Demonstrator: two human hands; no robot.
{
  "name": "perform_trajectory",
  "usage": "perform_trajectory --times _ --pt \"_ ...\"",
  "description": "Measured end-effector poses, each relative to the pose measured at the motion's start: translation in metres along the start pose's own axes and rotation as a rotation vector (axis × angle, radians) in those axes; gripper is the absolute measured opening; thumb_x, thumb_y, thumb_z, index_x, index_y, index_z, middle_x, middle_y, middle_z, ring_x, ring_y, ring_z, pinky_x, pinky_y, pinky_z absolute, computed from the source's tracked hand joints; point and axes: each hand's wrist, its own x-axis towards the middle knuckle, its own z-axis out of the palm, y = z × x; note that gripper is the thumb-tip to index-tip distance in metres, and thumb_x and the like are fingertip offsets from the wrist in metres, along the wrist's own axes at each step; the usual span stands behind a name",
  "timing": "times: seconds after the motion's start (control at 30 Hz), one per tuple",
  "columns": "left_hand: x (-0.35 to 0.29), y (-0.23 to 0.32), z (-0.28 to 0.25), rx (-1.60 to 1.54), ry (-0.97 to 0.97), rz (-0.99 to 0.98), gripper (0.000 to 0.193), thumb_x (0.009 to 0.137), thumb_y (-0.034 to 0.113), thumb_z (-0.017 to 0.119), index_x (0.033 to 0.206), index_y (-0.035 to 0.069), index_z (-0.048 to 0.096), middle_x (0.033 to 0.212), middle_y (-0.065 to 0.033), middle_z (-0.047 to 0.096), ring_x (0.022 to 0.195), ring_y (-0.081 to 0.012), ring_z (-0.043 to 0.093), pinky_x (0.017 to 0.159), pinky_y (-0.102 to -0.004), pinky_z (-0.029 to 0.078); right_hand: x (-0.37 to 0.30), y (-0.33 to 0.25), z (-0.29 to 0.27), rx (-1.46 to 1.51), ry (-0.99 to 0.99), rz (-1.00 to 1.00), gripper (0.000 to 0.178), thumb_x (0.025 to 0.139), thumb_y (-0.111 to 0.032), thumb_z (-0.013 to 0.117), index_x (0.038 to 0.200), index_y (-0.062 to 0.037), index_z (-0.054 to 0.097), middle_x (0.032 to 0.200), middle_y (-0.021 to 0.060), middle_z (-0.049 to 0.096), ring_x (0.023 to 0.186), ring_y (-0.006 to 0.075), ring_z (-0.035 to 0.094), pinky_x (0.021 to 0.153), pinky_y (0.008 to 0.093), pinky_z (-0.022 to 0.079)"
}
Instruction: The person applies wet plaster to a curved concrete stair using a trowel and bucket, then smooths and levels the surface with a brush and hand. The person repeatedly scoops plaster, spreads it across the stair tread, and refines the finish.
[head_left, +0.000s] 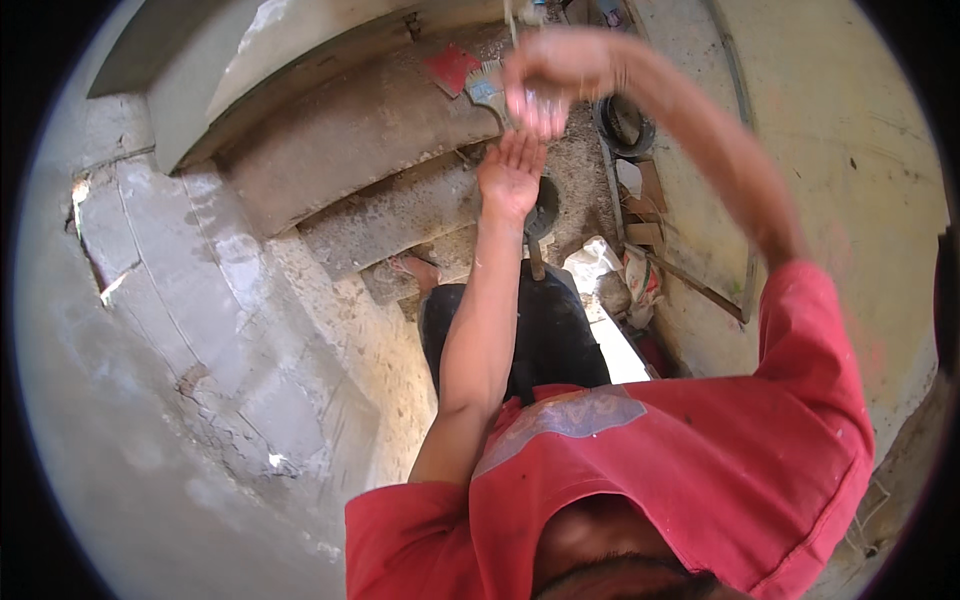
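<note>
Holding left hand [512,172] out flat, palm up, fingers open, forearm stretching straight ahead. Right hand [548,82] hovering just above it, fingers curling down, blurred; cannot tell what they are gripping. Paintbrush [487,88] lying on concrete step [350,135] beyond, long axis unclear.

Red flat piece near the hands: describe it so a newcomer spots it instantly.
Start at the grey concrete steps running across the upper picture. On the top step, just left of the raised right hand, lies a red flat piece, the only red thing there, beside a pale brush.
</note>
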Motion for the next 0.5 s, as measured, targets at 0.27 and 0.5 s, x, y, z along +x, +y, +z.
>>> perform_trajectory --times 0.27,0.5 --pt "0.058 -0.025 -0.209 -0.116 0.329 -0.042 0.032 0.112 0.024 0.034 0.108 0.007 0.061 0.091 -0.0075 0.068 0.083 -0.0239 0.066 0.090 -0.0469 0.057 0.123 0.246 0.099 -0.305 0.636 0.114 0.034 0.088 -0.023 0.065 0.109 -0.0005 0.080 0.100 0.0231 0.078 0.091 0.0338 0.077 0.085 0.0425 0.061" --pt "0.057 -0.022 -0.228 0.056 0.543 0.021 0.062 0.113 0.042 0.030 0.165 0.008 0.027 0.170 -0.0147 0.028 0.154 -0.0332 0.036 0.122 -0.0538 0.035 0.042 0.164 0.084 -0.731 1.033 -0.101 0.036 0.089 -0.007 0.066 0.123 -0.0065 0.077 0.103 0.0174 0.080 0.090 0.0219 0.077 0.087 0.0350 0.060"
